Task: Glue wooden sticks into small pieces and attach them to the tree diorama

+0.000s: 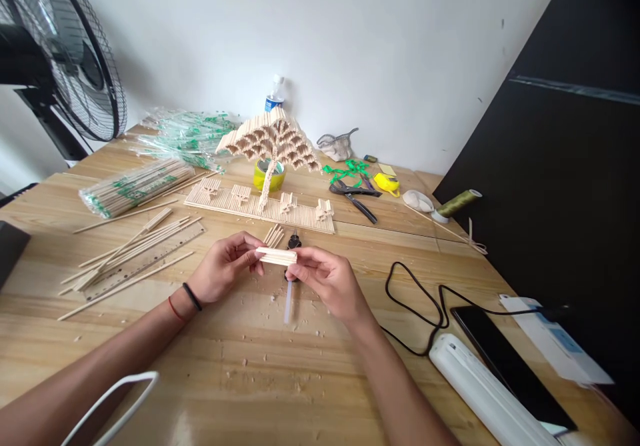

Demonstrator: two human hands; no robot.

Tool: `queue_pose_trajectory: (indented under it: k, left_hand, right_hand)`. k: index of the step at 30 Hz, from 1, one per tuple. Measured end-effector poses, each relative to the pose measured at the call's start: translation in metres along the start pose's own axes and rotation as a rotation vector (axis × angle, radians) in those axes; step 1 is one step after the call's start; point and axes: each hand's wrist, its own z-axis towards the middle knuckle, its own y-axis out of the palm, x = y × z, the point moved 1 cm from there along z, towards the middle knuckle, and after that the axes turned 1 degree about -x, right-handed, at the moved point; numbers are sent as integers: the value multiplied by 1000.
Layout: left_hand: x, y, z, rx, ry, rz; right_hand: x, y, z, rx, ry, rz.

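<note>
Between my two hands is a small bundle of short wooden sticks (277,256), lying side by side. My left hand (227,266) pinches its left end, and my right hand (325,276) grips the right end with thumb and fingers. Just behind it lie several loose short sticks (273,235). A dark tool, partly hidden by the bundle and my fingers, has a translucent glue stick (288,303) pointing toward me. Farther back stands a wooden stick model with a layered, roof-like top (273,141) on a post, over a slatted base (255,206) with several small pieces on it.
Long sticks and a clear ruler (145,259) lie at left, near a bagged stick bundle (137,183). Pliers (357,199), a yellow tape measure (387,184) and a thread spool (457,206) are at back right. A black cable (415,346), phone (510,366) and white device (485,393) occupy the right; a fan (75,53) stands left.
</note>
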Motion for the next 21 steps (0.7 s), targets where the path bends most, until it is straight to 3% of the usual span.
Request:
queue_pose_trajectory:
  k: [8,12,17,21]
  left_hand:
    - [-2,0,-1,-29,-33,15]
    - [-1,0,-3,-42,-66,8]
    - [-1,0,-4,-86,-139,-3]
    - [-2,1,-5,-82,-156,-13]
  right_hand:
    - [2,0,2,106,-97,-59]
    - [-2,5,-1,175,-253,-275]
    - [-8,14,-5,98,-523,-509]
    - [-7,15,-4,75,-472,-477]
